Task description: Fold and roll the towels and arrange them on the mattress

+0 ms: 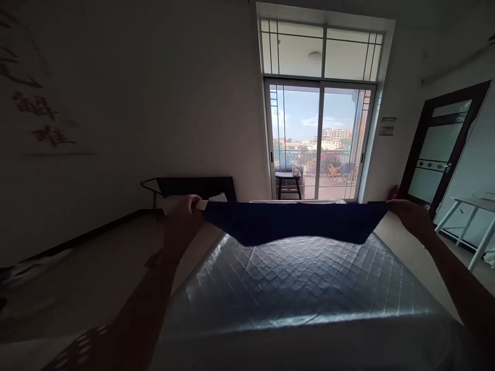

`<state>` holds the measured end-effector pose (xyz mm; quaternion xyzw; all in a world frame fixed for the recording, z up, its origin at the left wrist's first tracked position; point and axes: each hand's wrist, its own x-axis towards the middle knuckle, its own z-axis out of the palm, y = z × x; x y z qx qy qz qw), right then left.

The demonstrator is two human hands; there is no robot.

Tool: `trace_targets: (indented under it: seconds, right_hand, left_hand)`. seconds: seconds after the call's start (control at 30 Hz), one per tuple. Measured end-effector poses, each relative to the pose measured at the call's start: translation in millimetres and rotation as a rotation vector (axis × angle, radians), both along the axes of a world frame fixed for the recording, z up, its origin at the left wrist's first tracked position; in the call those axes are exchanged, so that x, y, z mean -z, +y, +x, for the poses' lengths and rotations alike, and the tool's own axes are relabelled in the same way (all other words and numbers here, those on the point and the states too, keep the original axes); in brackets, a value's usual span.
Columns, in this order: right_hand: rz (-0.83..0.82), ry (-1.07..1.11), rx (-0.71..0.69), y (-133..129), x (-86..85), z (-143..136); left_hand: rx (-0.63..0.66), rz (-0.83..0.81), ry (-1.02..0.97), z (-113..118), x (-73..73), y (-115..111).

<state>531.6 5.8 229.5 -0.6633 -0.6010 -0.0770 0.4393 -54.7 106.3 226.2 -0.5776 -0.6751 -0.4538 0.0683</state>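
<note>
A dark blue cloth is stretched between my two hands above the far part of a quilted, shiny mattress. My left hand is closed on the cloth's left end, where a small pale patch shows at the corner. At the right end, my right hand pinches the other corner between thumb and fingers. The cloth's top edge is nearly straight, and its lower edge hangs in a shallow curve, with lower points at left and right.
Behind the mattress stand a dark-framed item at left and a glass sliding door with a stool beyond it. A dark-framed door and a white table are at right.
</note>
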Motion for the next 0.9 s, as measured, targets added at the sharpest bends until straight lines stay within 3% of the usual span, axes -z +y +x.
trace_targets:
  seconds: [0.07,0.17,0.27,0.33,0.43,0.5,0.63,0.73,0.9]
  right_hand:
    - [0.033,0.024,-0.008,-10,18.4,4]
    - [0.024,0.068,-0.069,-26,71.9,9]
    - [-0.099,0.105,-0.167,-35,139.8,8]
    - [-0.212,0.106,-0.227,-36,180.6,5]
    - [-0.336,0.06,-0.239,-34,223.3,3]
    - [-0.352,-0.002,-0.224,-34,239.4,5]
    - [-0.359,-0.161,-0.115,-43,252.1,15]
    - [-0.379,-0.24,-0.021,-52,251.1,23]
    - [-0.377,-0.297,-0.043,-53,240.7,23]
  left_hand:
    - [-0.042,0.058,-0.059,-10,26.5,-16]
    - [-0.047,0.102,-0.094,-24,90.8,-40]
    - [0.064,-0.082,-0.052,-36,166.6,-56]
    - [0.176,-0.235,0.008,-42,209.5,-60]
    - [0.281,-0.382,0.124,-49,248.4,-61]
    - [0.318,-0.436,0.181,-52,257.4,-62]
    - [0.355,-0.48,0.149,-53,254.0,-78]
    - [0.358,-0.539,0.145,-54,250.4,-98]
    - [0.348,-0.558,0.336,-65,246.6,-115]
